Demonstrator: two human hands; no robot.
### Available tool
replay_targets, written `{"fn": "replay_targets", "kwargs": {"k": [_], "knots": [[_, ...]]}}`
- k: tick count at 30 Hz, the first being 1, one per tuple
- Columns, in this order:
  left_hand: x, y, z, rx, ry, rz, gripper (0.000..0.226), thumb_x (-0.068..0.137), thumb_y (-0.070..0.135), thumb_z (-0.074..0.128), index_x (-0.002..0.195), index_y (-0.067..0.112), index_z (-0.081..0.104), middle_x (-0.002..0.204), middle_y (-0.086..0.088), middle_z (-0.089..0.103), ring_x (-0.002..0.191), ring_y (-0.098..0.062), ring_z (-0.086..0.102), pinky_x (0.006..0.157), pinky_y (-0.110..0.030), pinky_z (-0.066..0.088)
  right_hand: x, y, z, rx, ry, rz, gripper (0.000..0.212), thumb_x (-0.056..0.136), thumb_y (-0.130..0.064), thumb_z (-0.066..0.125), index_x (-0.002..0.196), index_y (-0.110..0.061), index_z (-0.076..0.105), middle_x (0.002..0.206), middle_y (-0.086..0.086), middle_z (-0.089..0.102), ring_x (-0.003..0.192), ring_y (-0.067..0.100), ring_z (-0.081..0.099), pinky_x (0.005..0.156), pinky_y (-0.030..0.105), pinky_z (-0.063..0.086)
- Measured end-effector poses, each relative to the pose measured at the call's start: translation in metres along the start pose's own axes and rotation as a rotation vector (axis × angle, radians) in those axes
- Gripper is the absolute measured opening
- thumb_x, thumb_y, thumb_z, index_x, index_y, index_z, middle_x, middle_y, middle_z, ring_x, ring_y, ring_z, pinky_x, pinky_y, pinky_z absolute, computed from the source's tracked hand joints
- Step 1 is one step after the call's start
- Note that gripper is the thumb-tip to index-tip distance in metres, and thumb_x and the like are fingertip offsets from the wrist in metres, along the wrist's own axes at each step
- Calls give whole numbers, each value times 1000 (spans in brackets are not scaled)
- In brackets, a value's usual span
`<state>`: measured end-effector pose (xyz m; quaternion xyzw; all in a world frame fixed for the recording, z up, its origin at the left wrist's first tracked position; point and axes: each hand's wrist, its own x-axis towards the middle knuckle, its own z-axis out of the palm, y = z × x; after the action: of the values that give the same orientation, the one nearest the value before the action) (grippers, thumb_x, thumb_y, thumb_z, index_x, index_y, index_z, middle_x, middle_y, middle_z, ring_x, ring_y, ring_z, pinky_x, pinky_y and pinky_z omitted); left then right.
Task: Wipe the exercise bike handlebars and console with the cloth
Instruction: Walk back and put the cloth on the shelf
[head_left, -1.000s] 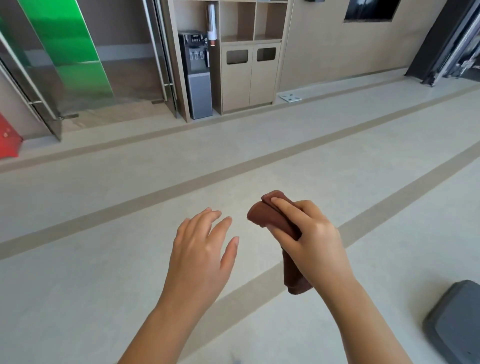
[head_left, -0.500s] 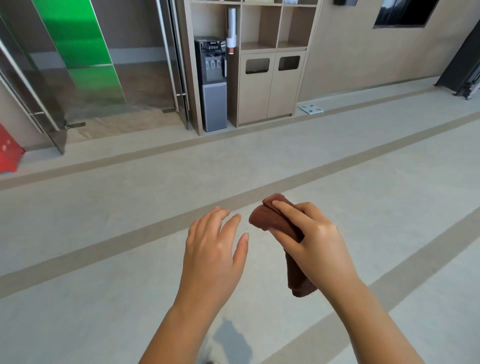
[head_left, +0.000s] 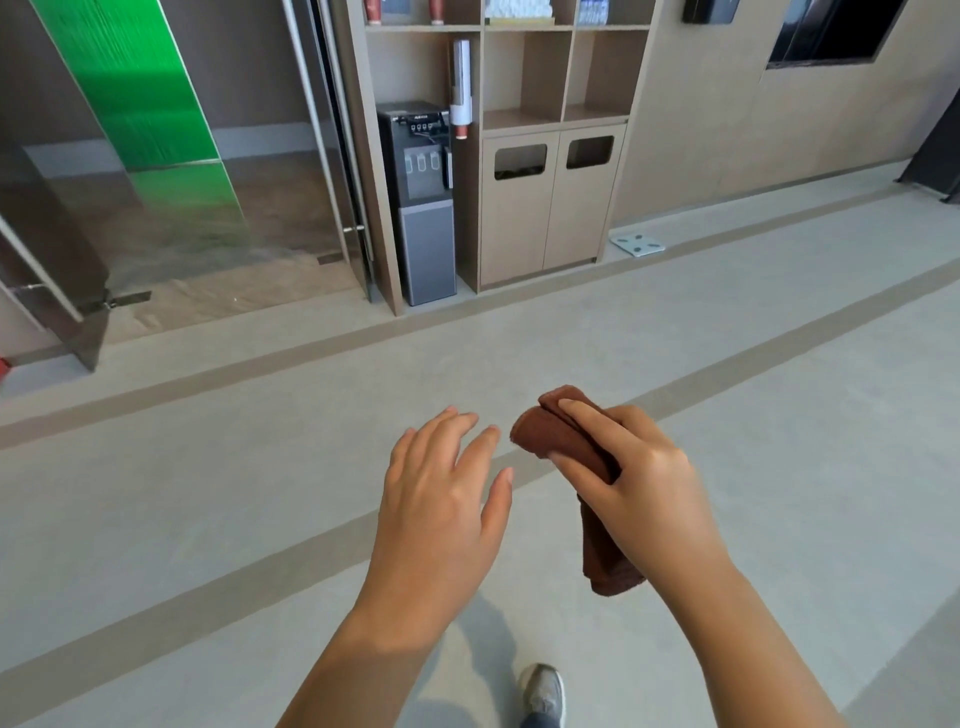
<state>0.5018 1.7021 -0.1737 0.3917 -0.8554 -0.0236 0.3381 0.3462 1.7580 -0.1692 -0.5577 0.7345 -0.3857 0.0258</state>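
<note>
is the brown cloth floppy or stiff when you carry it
Probably floppy: the cloth droops below the right hand, its loose end hanging. Likely light, since a few fingers hold it folded. Its fuzzy surface looks unlikely to slip.

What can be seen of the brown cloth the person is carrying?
The dark brown terry-like cloth is folded into a thick soft bundle. The right hand grips it in mid-air above the pale floor, index finger on top and thumb beneath; the folded end pokes out toward the open left hand, which does not touch it, and a loose tail hangs below the palm.
</note>
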Motion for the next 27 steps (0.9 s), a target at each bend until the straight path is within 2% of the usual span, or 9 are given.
{"fn": "replay_targets", "kwargs": {"k": [7, 10, 14, 17, 21, 24, 27], "knots": [[159, -5, 98, 28, -63, -40, 30, 80, 17, 67, 107, 4, 66, 111, -16, 65, 110, -35, 57, 92, -53, 42, 170, 78, 11, -21, 15, -65, 43, 79, -29, 68, 121, -31, 57, 100, 2, 61, 86, 24, 60, 67, 35, 52], [215, -20, 123, 45, -54, -111, 31, 81, 18, 65, 108, 4, 66, 113, -17, 64, 112, -36, 56, 95, -53, 40, 234, 100, 22, -21, 2, -76, 43, 80, -29, 67, 122, -30, 57, 101, 1, 61, 87, 25, 60, 69, 33, 51], [272, -50, 158, 73, 6, -96, 32, 79, 19, 56, 102, 0, 67, 107, -19, 66, 106, -37, 59, 91, -56, 41, 307, 128, 45, 3, -29, -66, 43, 81, -29, 67, 122, -31, 57, 103, 1, 61, 89, 24, 60, 72, 34, 52], [320, -78, 190, 63, -21, -129, 30, 83, 20, 57, 102, 0, 67, 107, -20, 67, 106, -38, 59, 90, -60, 43, 364, 144, 73, -4, -36, -88, 44, 81, -29, 67, 124, -29, 56, 104, 2, 60, 89, 25, 59, 72, 37, 53], [394, -128, 233, 47, -52, -147, 39, 81, 25, 49, 104, 0, 67, 109, -20, 66, 106, -39, 59, 87, -61, 45, 457, 157, 118, -17, -9, -122, 44, 79, -27, 69, 122, -26, 57, 103, 5, 62, 85, 27, 60, 69, 36, 53], [458, -176, 263, 51, -4, -164, 33, 80, 21, 56, 103, -1, 67, 107, -21, 66, 103, -40, 60, 85, -60, 47, 534, 160, 156, -43, -6, -150, 45, 79, -27, 70, 122, -24, 57, 102, 7, 63, 85, 27, 61, 69, 32, 51], [527, -224, 288, 42, -4, -211, 32, 80, 17, 65, 107, 0, 65, 110, -20, 65, 107, -39, 58, 90, -56, 44, 613, 160, 189, -60, -17, -148, 46, 80, -27, 68, 124, -25, 56, 105, 6, 62, 87, 26, 60, 71, 31, 50]]}}
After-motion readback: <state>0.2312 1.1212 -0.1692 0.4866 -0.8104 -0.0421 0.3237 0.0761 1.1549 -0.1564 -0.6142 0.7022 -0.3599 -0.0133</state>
